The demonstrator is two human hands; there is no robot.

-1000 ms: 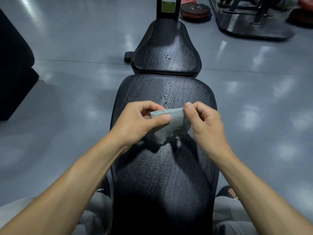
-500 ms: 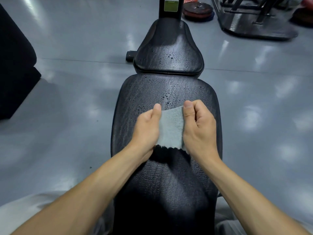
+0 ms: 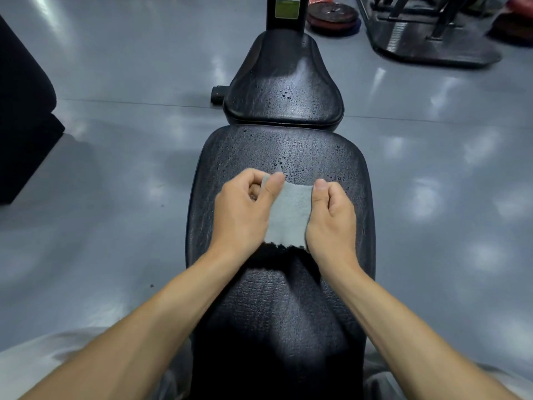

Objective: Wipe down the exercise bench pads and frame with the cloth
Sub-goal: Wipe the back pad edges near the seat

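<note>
Around you the glossy grey floor (image 3: pixel 115 145) throws back soft white patches of overhead light, and a thin seam line runs straight across it. Off to your left a big black padded shape (image 3: pixel 23 111) sits on the floor, cut off by the frame's edge. Up ahead on your right, a stack of weight plates (image 3: pixel 333 14) lies flat, a dark one uppermost. Just beside it, further right, a black metal machine base (image 3: pixel 432 44) rests on the floor, its uprights running out of view. A small dark speck (image 3: pixel 152 285) marks the floor near your left forearm.
</note>
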